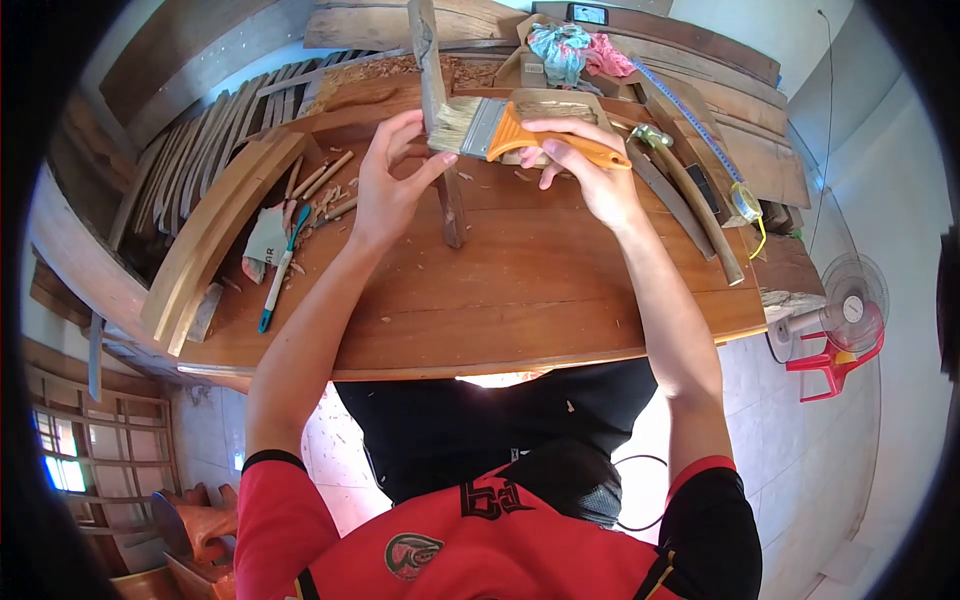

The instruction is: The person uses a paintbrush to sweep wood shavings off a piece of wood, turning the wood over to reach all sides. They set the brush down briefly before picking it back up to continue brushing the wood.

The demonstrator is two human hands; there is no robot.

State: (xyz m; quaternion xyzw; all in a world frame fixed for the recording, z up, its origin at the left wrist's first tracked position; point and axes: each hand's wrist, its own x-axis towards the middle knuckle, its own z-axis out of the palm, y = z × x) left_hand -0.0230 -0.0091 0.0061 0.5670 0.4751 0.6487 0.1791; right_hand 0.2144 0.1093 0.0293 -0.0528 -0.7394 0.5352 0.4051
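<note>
A wide paintbrush with an orange handle (510,132) and pale bristles is held above the wooden table (480,290). The fingers of my right hand (585,165) are wrapped round its handle. My left hand (395,180) is at the bristle end, its fingers apart and curved, with the thumb tip at or very near the bristles; whether it touches them is unclear. Behind the bristles a narrow grey-brown wood strip (428,60) runs from the back toward the middle of the table. A carved wood piece lies partly hidden behind the brush.
At the left are curved wood beams (225,235), a teal-and-white brush (284,268) and chisel-like handles (325,175) among shavings. At the right lie a hammer (690,190), a dark wood strip and a blue measuring tape (690,118). Crumpled cloths (560,52) sit at the back.
</note>
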